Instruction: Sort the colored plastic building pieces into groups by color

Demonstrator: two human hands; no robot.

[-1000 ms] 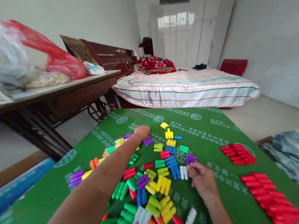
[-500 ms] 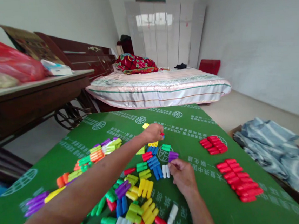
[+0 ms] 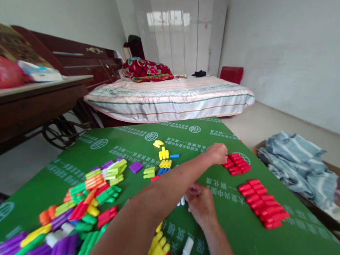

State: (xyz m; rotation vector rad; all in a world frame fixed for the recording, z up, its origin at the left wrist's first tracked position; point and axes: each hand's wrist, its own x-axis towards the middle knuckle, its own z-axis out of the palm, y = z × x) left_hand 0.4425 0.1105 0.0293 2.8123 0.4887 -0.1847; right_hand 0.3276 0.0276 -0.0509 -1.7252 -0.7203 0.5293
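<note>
My left hand (image 3: 217,153) is closed at the far right of the left arm, which stretches across the green tabletop (image 3: 223,218). Red shows at its fingertips, against a group of red bullet-shaped toy blocks (image 3: 239,163). Below that arm, my right hand (image 3: 199,202) has curled fingers; what they hold, if anything, is hidden. White blocks (image 3: 181,201) peek out beside it. Beyond the left arm lie yellow blocks (image 3: 163,153), a blue single (image 3: 174,156) and a purple block (image 3: 136,167). The arm covers many blocks in the middle.
A mixed pile of coloured blocks (image 3: 85,216) spreads over the left side. A second red group (image 3: 264,204) lies at the right. Off the right edge stands a cardboard box with blue cloth (image 3: 300,167). A bed (image 3: 170,97) is behind the table.
My left hand has moved right, from the yellow and blue blocks to the red group, with red at its fingertips. My right hand has stayed nearly in place. The view has turned slightly.
</note>
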